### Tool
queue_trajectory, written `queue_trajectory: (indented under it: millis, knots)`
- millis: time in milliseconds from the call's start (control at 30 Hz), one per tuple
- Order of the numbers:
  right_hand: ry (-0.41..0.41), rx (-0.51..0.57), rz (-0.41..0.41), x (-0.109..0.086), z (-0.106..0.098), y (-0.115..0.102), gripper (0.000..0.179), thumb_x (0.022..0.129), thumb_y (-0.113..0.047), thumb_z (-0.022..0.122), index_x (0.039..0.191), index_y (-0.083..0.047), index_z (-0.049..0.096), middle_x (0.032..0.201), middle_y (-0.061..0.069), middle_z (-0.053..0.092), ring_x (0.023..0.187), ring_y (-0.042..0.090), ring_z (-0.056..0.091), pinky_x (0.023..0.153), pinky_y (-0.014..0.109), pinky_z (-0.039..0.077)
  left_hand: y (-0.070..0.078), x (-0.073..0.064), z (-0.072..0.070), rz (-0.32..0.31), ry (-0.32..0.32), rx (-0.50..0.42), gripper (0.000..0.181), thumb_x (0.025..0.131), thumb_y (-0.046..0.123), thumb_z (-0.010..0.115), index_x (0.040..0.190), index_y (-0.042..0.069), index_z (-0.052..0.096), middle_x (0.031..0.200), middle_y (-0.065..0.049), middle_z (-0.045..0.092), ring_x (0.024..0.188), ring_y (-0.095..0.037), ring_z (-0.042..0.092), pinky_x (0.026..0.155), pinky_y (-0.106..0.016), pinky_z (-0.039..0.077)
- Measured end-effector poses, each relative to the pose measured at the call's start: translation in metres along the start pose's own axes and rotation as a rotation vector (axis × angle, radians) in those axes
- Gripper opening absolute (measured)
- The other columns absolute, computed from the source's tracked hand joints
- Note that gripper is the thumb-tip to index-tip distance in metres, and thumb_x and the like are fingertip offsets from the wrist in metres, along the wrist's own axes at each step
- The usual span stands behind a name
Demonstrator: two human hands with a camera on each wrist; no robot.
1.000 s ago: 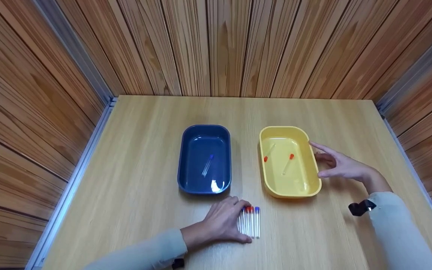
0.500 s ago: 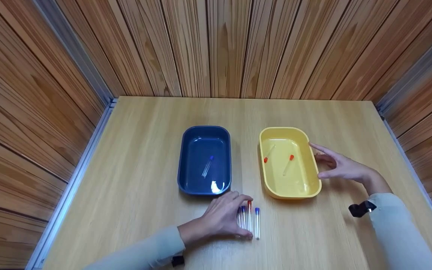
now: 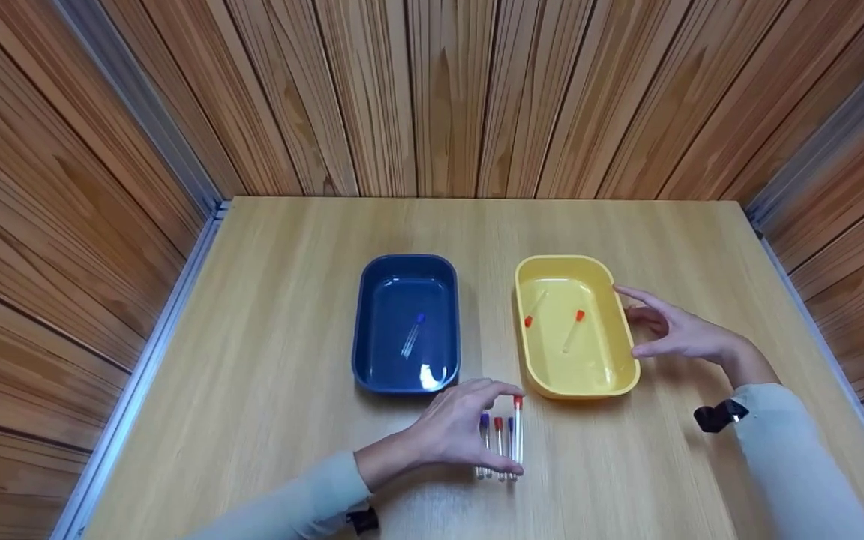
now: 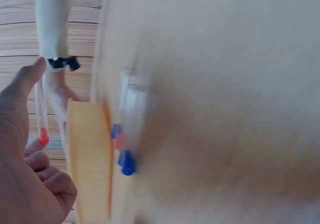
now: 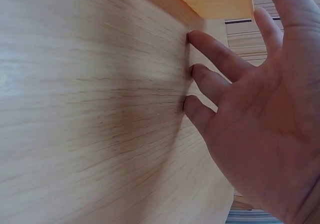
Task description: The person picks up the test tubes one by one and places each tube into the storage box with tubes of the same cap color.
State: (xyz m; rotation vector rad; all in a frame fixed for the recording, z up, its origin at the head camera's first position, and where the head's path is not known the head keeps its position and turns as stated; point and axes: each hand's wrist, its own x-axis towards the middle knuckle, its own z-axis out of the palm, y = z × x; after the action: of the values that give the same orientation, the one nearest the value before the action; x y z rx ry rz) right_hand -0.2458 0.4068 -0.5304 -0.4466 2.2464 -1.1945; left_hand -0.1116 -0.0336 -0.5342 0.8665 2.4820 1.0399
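In the head view my left hand (image 3: 458, 427) pinches a clear tube with a red cap (image 3: 518, 431) lengthwise, thumb at its bottom and a finger at the cap. The left wrist view shows the same red-capped tube (image 4: 41, 109) raised off the table. Beneath it, several capped tubes (image 3: 499, 450) lie side by side, with blue and red caps; the hand partly hides them. My right hand (image 3: 691, 334) is at the right side of a yellow tray (image 3: 623, 379), thumb and a finger against its rim. Its other fingertips (image 5: 192, 70) rest on the table.
A blue tray (image 3: 357, 337) stands left of the yellow one, holding blue-capped tubing (image 3: 413, 336). Two red-capped tubes (image 3: 573, 331) lie apart in the yellow tray. Wood-plank walls (image 3: 447, 97) enclose the table (image 3: 274, 300) at the back and sides.
My left hand has lifted a red-capped tube from the row and shifted slightly right with it, over the blue-capped tube at the end. The right hand stays at the yellow tray.
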Motion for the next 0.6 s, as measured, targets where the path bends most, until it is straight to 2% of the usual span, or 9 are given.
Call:
queue_trajectory:
  millis: [167, 333, 600]
  knots:
    - [0.001, -0.019, 0.005, -0.001, -0.002, -0.002, 0.113, 0.097, -0.019, 0.087, 0.182, -0.023, 0.013, 0.182, 0.034, 0.028, 0.168, 0.062, 0.026, 0.130, 0.089, 0.015, 0.009, 0.006, -0.010, 0.006, 0.043, -0.066, 0.090, 0.082, 0.061, 0.096, 0.159, 0.032, 0.060, 0.155, 0.004, 0.070, 0.130, -0.025, 0.075, 0.104, -0.028, 0.059]
    - [0.001, -0.023, 0.005, -0.001, -0.003, -0.003, 0.112, 0.097, -0.019, 0.087, 0.182, -0.023, 0.014, 0.182, 0.035, 0.028, 0.168, 0.063, 0.025, 0.129, 0.090, 0.014, 0.016, 0.014, -0.019, 0.007, 0.080, -0.111, 0.091, 0.083, 0.060, 0.097, 0.160, 0.031, 0.059, 0.161, 0.005, 0.067, 0.133, -0.030, 0.075, 0.104, -0.030, 0.059]
    - [0.007, -0.039, -0.027, 0.001, -0.002, -0.005, 0.111, 0.096, -0.014, 0.087, 0.182, -0.021, 0.018, 0.177, 0.033, 0.041, 0.163, 0.057, 0.037, 0.130, 0.088, 0.021, 0.026, 0.028, -0.034, -0.008, 0.151, -0.152, 0.090, 0.083, 0.056, 0.097, 0.161, 0.031, 0.058, 0.167, 0.004, 0.063, 0.137, -0.027, 0.072, 0.109, -0.037, 0.059]
